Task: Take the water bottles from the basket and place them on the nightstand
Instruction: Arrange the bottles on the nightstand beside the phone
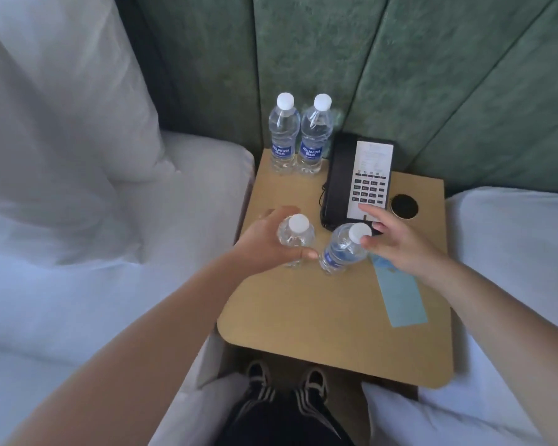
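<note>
Two labelled water bottles [282, 136] [314, 140] stand side by side at the back of the wooden nightstand [303, 317]. Nearer me, my left hand [258, 246] curls round a third water bottle [296, 235], thumb in front and fingers behind, and it stands upright on the top. To its right a fourth water bottle [343, 249] leans slightly; my right hand [397, 243] has its fingers spread straight, with only the thumb touching near the white cap. The basket is out of view.
A black telephone [358, 178] lies right of the back bottles, with a round black disc [404, 206] beside it. A pale blue card [403, 300] lies on the right side. White beds [110, 252] [512, 252] flank the nightstand; a green padded headboard [400, 75] rises behind.
</note>
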Demonstrator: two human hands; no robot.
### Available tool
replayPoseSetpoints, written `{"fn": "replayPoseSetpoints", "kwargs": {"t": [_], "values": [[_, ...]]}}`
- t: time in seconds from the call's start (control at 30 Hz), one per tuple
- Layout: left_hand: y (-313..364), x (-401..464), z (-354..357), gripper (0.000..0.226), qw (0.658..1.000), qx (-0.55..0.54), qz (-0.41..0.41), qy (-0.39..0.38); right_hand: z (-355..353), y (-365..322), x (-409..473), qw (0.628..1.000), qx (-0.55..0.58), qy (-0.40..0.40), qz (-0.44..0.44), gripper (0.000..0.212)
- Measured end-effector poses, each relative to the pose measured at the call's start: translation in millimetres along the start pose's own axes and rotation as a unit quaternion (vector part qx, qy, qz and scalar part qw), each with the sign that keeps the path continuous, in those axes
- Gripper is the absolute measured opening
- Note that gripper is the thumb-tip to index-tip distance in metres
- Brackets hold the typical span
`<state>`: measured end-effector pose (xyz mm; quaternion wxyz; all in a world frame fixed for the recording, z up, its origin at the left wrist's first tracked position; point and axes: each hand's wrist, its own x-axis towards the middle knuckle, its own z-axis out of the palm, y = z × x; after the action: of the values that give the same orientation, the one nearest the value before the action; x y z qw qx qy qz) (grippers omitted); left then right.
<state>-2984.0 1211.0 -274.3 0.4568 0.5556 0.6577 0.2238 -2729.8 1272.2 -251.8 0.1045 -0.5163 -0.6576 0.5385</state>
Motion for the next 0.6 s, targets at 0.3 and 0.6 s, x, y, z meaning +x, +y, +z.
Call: {"fn": "replayPoseSetpoints", "kwargs": {"t": [0.3,0.6], "values": [[-0.4,7.1,12.9,0.057,0.995,-0.037,-0.025,0.086,36.2,10.8,-5.8,0.991,-0.041,0.124,-0.024,0.056],[-8.1,13.6,-12.9,0.079,0.989,-0.122,-0.029,-0.078,40.8,15.9,-4.8,0.987,-0.014,0.157,-0.027,0.036]]}}
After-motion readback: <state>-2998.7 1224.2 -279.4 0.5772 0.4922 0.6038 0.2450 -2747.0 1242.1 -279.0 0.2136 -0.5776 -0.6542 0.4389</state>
